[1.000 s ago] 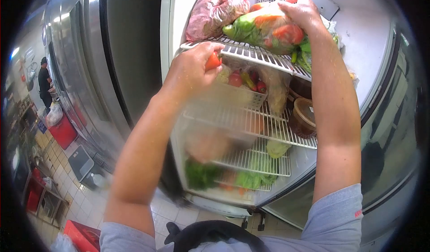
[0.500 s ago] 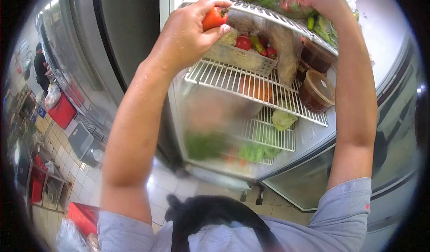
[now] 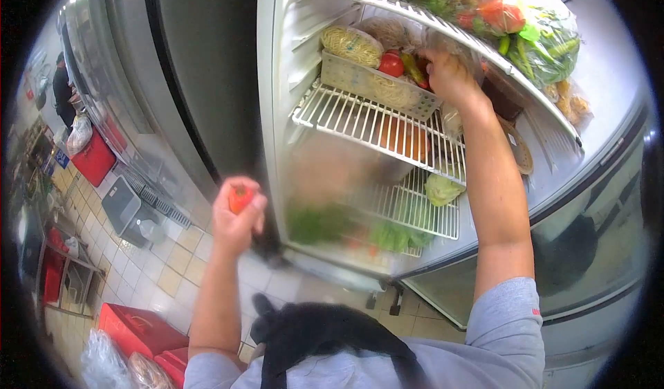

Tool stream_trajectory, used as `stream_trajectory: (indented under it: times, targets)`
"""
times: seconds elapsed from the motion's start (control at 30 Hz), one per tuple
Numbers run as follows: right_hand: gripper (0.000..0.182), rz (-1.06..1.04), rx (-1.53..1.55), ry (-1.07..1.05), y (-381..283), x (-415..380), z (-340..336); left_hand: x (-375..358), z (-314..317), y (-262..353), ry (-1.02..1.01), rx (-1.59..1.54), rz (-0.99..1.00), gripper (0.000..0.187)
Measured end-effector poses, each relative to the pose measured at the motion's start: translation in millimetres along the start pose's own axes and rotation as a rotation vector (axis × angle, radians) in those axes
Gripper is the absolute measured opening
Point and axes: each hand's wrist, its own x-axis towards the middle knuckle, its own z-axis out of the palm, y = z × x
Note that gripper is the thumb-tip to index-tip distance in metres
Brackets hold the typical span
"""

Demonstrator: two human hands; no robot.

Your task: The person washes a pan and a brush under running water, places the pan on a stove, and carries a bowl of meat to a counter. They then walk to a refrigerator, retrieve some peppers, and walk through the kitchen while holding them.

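My left hand (image 3: 237,212) is closed around a red bell pepper (image 3: 241,199), held low in front of the fridge's left side. My right hand (image 3: 451,76) reaches in under the upper shelf to the right end of a white plastic basket (image 3: 380,88). Its visible fingers are stretched a little apart over the vegetables there; some fingertips are hidden. In the basket lie a bag of pale noodles (image 3: 351,46), a red tomato (image 3: 391,64) and a yellow-green pepper (image 3: 415,69).
Bagged greens and red peppers (image 3: 484,5) lie on the upper wire shelf (image 3: 415,21). A lidded tub (image 3: 520,150) is partly behind my right forearm. Lower down sits a pale cabbage (image 3: 443,190). Red bags (image 3: 142,330) stand at left; a person (image 3: 63,95) is far off.
My left hand has come down and left from the basket, carrying the red bell pepper. My right hand has left the bagged vegetables on the upper shelf and reached down to the basket.
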Motion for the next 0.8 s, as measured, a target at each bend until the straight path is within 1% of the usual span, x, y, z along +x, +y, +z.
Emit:
stream_trajectory:
  times: [0.03, 0.07, 0.13, 0.17, 0.2, 0.23, 0.27, 0.3, 0.33, 0.37, 0.4, 0.43, 0.5, 0.53, 0.6, 0.63, 0.7, 0.73, 0.77, 0.8]
  targets:
    - [0.041, 0.039, -0.14, 0.024, 2, 13, 7, -8, -4, -6, 0.017, -0.025, -0.067, 0.021]
    - [0.041, 0.038, -0.138, 0.021, 7, 28, 15, -15, -8, -13, 0.031, -0.05, -0.133, 0.021]
    - [0.045, -0.028, -0.181, -0.12, 26, 57, 34, -27, -17, -24, 0.019, -0.034, -0.137, 0.02]
    - [0.041, -0.019, -0.157, -0.103, 42, 70, 53, -34, -22, -27, 0.029, -0.01, -0.175, 0.02]
    - [0.041, -0.02, -0.154, -0.107, 34, 71, 48, -40, -29, -28, 0.037, 0.016, -0.214, 0.02]
    - [0.039, -0.005, -0.193, -0.223, 20, 71, 36, -47, -36, -28, 0.083, 0.0, -0.26, 0.025]
    - [0.037, 0.008, -0.234, -0.337, 10, 72, 30, -53, -44, -30, 0.087, 0.0, -0.262, 0.025]
    - [0.031, 0.002, -0.225, -0.273, 18, 76, 39, -60, -52, -32, 0.128, 0.002, -0.277, 0.025]
    - [0.031, -0.001, -0.227, -0.276, 25, 77, 44, -68, -60, -35, 0.167, 0.003, -0.293, 0.025]
    - [0.03, -0.021, -0.236, -0.232, 33, 78, 49, -75, -66, -40, 0.217, 0.008, -0.29, 0.025]
    - [0.029, -0.042, -0.244, -0.188, 35, 80, 50, -84, -74, -43, 0.22, 0.003, -0.291, 0.025]
    - [0.029, -0.048, -0.246, -0.19, 31, 76, 47, -92, -83, -45, 0.27, 0.003, -0.307, 0.024]
    - [0.027, -0.1, -0.253, 0.024, 22, 61, 38, -107, -93, -44, 0.343, -0.005, -0.332, 0.022]
    - [0.027, -0.102, -0.252, 0.022, 18, 52, 34, -114, -98, -44, 0.346, -0.005, -0.333, 0.022]
    - [0.027, -0.162, -0.125, 0.446, 13, 36, 25, -125, -106, -48, 0.44, -0.025, -0.366, 0.02]
    - [0.027, -0.16, -0.129, 0.441, 12, 27, 23, -129, -111, -51, 0.448, 0.003, -0.373, 0.02]
    - [0.029, -0.108, -0.033, 0.609, 11, 12, 20, -127, -106, -52, 0.476, -0.036, -0.372, 0.021]
    - [0.029, -0.102, -0.035, 0.606, 11, 6, 20, -127, -103, -52, 0.509, -0.075, -0.371, 0.022]
    - [0.03, 0.008, 0.217, 0.622, 12, 1, 19, -124, -100, -55, 0.504, -0.073, -0.373, 0.022]
    - [0.032, 0.119, 0.469, 0.631, 12, -5, 17, -121, -97, -60, 0.479, -0.12, -0.332, 0.021]
